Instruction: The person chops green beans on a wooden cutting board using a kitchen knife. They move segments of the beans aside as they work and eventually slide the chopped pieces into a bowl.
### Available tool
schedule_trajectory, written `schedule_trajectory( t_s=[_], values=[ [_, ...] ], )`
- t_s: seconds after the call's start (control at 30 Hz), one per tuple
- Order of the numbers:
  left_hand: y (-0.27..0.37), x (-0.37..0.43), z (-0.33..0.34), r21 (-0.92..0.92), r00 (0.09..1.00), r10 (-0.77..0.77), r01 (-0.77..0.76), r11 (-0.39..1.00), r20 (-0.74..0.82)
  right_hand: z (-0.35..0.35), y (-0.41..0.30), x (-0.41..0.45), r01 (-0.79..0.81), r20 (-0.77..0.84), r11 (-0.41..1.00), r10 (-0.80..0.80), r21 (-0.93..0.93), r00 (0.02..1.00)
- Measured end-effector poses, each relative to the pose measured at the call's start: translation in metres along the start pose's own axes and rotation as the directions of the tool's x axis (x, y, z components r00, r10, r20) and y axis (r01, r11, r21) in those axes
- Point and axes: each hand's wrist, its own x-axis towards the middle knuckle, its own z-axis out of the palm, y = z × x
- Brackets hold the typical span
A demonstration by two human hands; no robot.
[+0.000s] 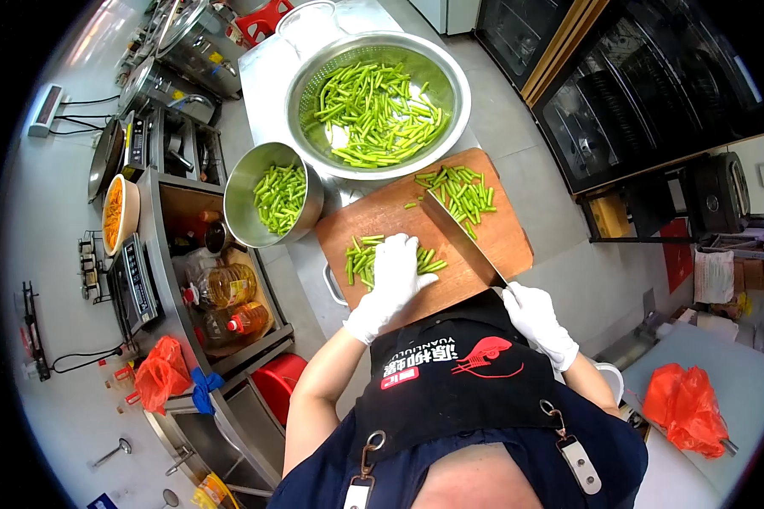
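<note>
White gloves cover both my hands. My left hand rests, fingers together and thumb apart, on a pile of cut green stems at the left of a wooden cutting board. In my right hand is the handle of a wide-bladed cleaver. Its blade slants across the board, the far end touching or close beside a second heap of cut green pieces. Beyond the board, a large perforated steel colander holds longer green stems. Short cut pieces lie in a deep steel pot at the left.
A metal table carries the board and vessels. Left of it stands a counter with oil bottles, a bowl of orange shreds and an induction cooker. Dark glass-door cabinets line the right. A red plastic bag lies lower right.
</note>
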Motion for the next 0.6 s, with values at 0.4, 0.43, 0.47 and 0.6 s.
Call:
schedule_trajectory(
  t_s=[0.4,0.43,0.47,0.6],
  values=[
    [-0.033,0.023,0.021,-0.065,0.964,-0.202,0.193,0.979,-0.174,0.003,-0.006,0.026,0.058,0.025,0.996,-0.057,-0.065,0.998],
    [-0.034,0.024,0.02,-0.122,0.953,-0.207,0.184,0.975,-0.221,0.002,-0.004,0.027,0.056,0.014,0.996,-0.055,-0.074,0.998],
    [-0.033,0.023,0.019,-0.155,0.945,-0.211,0.177,0.972,-0.249,0.001,-0.002,0.026,0.058,0.015,0.995,-0.057,-0.075,0.998],
    [-0.034,0.017,0.025,-0.024,0.944,-0.165,0.165,0.986,-0.285,-0.005,-0.003,0.024,0.04,0.032,0.997,-0.038,-0.058,0.999]
  ],
)
